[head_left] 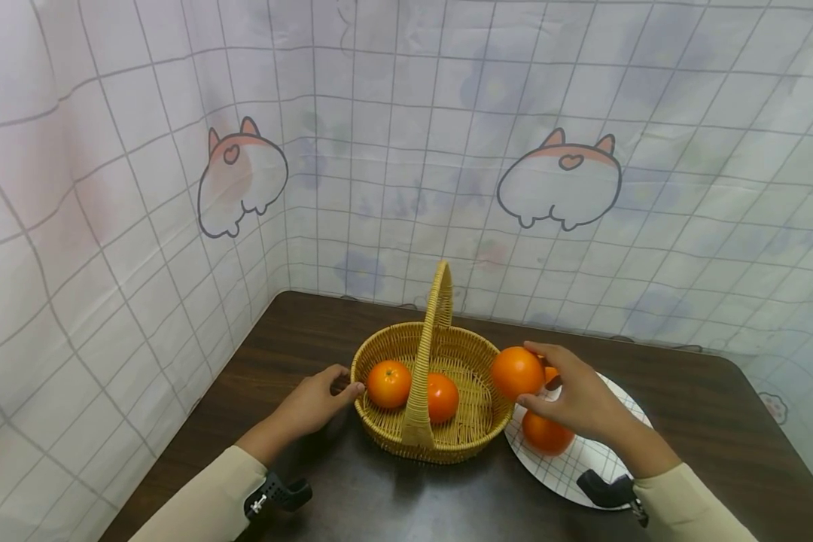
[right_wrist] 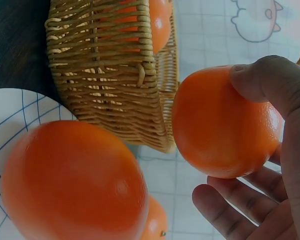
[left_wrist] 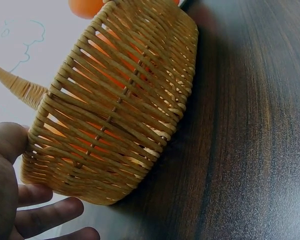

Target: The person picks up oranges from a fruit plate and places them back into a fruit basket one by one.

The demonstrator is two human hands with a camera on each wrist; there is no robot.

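My right hand [head_left: 576, 388] holds an orange [head_left: 517, 373] between thumb and fingers, at the right end of the wicker basket [head_left: 474, 448]. From the right wrist view, this orange [right_wrist: 222, 122] is up beside the basket's rim, with the thumb on top and fingers below. My left hand [head_left: 315, 399] touches the basket's left end, thumb and index finger at the rim. Its other fingers [left_wrist: 50, 215] extend loosely in the left wrist view. Inside the basket lie two oranges, one at the left [head_left: 389, 384] and one partly behind the handle [head_left: 443, 397].
A white plate [head_left: 586, 474] with a grid pattern stands right of the basket, its edge close to it. On it sits an orange [head_left: 546, 434], with another [head_left: 551, 376] mostly hidden by my right hand. The tall handle [head_left: 420, 376] arches over the basket. A patterned curtain [head_left: 406, 165] borders the dark table [head_left: 312, 324].
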